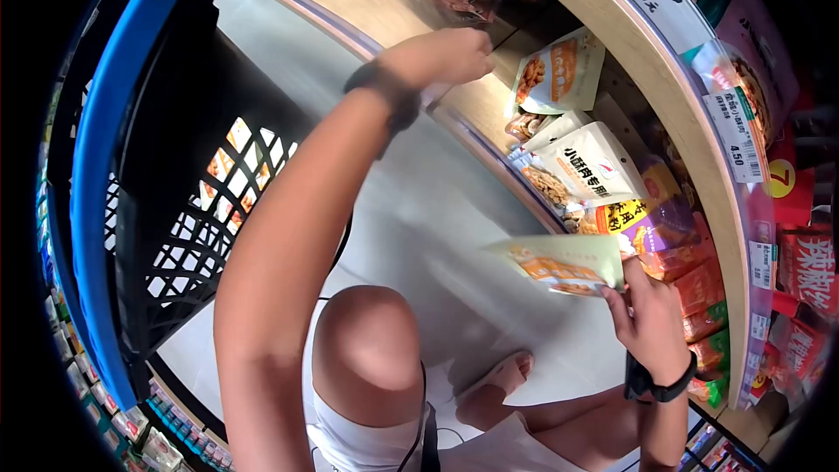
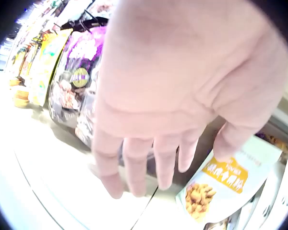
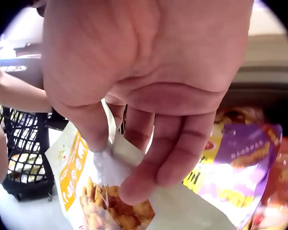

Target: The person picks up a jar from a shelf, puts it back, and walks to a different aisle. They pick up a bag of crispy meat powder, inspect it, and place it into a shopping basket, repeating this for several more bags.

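My right hand pinches the edge of a pale green food packet with an orange label, held in front of the shelf. In the right wrist view the thumb and fingers of the hand grip that packet. My left hand is over the shelf edge, holding nothing. The left wrist view shows the hand with fingers extended and relaxed, beside a similar upright packet and near dark purple bags.
A black basket with a blue handle stands at the left, packets inside. White packets, a purple packet and red ones line the shelf at the right. Price tags run along the upper shelf edge.
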